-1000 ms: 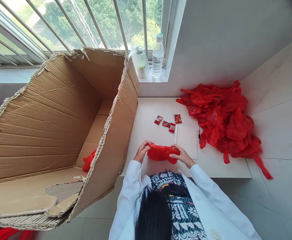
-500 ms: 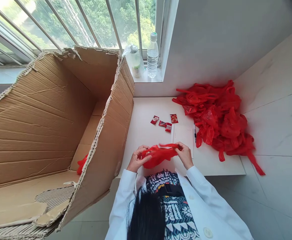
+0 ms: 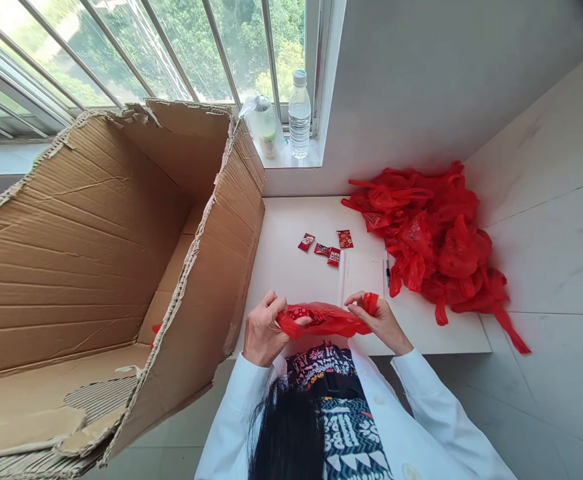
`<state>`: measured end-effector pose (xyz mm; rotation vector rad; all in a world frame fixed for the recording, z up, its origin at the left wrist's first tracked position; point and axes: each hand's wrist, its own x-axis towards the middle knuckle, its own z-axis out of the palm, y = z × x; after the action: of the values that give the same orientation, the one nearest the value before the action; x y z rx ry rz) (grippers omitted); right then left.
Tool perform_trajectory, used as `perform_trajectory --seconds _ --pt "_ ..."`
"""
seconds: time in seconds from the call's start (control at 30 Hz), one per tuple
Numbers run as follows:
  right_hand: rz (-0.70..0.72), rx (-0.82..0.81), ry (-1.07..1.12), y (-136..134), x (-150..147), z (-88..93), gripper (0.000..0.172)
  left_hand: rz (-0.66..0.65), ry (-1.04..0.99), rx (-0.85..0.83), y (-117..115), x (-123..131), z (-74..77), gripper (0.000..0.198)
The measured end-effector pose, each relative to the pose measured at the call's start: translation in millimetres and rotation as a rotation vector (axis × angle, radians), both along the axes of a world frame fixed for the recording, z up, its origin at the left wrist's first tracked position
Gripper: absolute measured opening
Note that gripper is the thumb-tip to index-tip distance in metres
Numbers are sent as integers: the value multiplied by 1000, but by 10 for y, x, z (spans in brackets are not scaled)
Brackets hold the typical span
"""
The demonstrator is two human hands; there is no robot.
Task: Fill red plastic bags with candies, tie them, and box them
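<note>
A red plastic bag point(image 3: 327, 323) is stretched between my hands in front of my body, with its mouth spread and small patterned red pieces showing through its left part. My left hand point(image 3: 266, 331) is closed around the bag's left end, the thumb on top. On the other side, a strip of the bag loops over my right hand point(image 3: 378, 321), whose fingers are bent and hold the right end. Just beyond the bag lie several small red packets point(image 3: 334, 257) and a white paper sheet point(image 3: 364, 272) with faint print.
A large cardboard box point(image 3: 221, 260) with torn edges stands open at the left, a bit of red inside. Many red plastic bags point(image 3: 421, 233) are heaped at the right beside a dark pen point(image 3: 388, 272). On the windowsill stand a water bottle point(image 3: 300, 120) and a bagged cup point(image 3: 266, 130).
Both hands have come slightly nearer my body. The bag's mouth is now spread wider, its left end gripped by my left hand and a strip looped over my right.
</note>
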<state>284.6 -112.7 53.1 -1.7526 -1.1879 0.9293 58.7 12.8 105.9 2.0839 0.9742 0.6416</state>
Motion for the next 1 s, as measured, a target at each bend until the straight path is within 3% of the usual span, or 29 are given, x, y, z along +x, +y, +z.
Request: perform_trajectory --seconds 0.17,0.3,0.47,0.57,0.67,0.73,0.83,1.0 --pt "307 -75 -251 -2 93 306 19 -53 -209 -173 0 0 230 55" --pt "274 -185 -607 2 112 441 10 -192 -377 -350 -7 -20 336 62" --pt "227 -293 -878 -10 -14 416 53 -236 -396 -374 -26 -54 298 55" --pt "229 -320 -958 3 -54 268 77 -223 -269 -311 11 -88 209 44" --pt "236 -354 -1000 54 -36 56 91 -222 -65 -223 76 -78 18 30" --pt "250 -383 -1011 98 -20 -62 87 -235 80 -176 106 -54 -158 21" --pt "292 -399 -1015 140 -49 -101 61 -284 274 -133 104 -50 -380 15" --pt "435 -302 -986 222 -307 62 29 -342 459 -84 42 -164 -436 21"
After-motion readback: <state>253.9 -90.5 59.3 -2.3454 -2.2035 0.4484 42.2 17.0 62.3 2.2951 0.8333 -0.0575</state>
